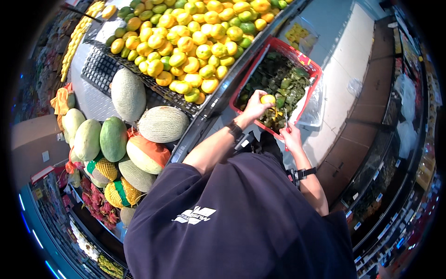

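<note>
My left hand (255, 106) has its fingers closed round a yellow mandarin (267, 99), over the near left side of a red crate (317, 76). Inside the crate lie dark green leaves (274, 69) and some small yellow bits. At the crate's near right corner my right hand (291, 136) grips small scissors (286, 120), whose metal blades point away from me over the leaves. A bit of red handle shows below that hand. The scissors and the mandarin are apart.
Ahead and left, a stand holds a heap of yellow and green mandarins (186, 44). Netted melons (163, 124) and green melons (113, 138) lie on its near left. Beyond the crate sits a clear bag of yellow fruit (296, 35). A brown shelf unit (355, 125) runs along the right.
</note>
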Action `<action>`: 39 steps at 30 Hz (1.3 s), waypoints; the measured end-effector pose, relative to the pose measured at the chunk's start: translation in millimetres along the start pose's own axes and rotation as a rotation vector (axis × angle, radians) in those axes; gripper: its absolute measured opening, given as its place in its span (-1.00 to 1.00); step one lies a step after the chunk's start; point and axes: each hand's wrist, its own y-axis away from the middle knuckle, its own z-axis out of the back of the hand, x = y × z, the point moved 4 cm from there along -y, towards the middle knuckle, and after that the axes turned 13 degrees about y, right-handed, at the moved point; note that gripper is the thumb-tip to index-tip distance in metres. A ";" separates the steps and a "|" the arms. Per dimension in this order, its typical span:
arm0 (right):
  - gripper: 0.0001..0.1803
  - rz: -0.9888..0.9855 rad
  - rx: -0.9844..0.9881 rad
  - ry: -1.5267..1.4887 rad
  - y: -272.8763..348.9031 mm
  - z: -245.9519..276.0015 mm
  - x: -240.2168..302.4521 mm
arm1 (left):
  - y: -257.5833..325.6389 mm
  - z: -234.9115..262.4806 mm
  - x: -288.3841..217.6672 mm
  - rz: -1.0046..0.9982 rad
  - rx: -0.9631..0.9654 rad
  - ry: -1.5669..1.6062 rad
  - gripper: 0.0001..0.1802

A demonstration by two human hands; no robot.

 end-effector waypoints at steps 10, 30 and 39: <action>-0.64 -0.062 0.065 -0.145 -6.9 -3.6 -13.2 | 14.4 15.3 -107.9 -0.218 -0.035 0.405 -0.41; -0.65 -0.106 -0.011 -0.182 -18.9 15.4 -54.2 | 18.7 165.4 -334.3 -0.714 -0.204 0.958 -0.38; -0.80 -0.213 -0.035 -0.124 -1.4 40.5 -64.5 | -13.9 54.0 -229.8 -0.447 -0.106 0.482 -0.50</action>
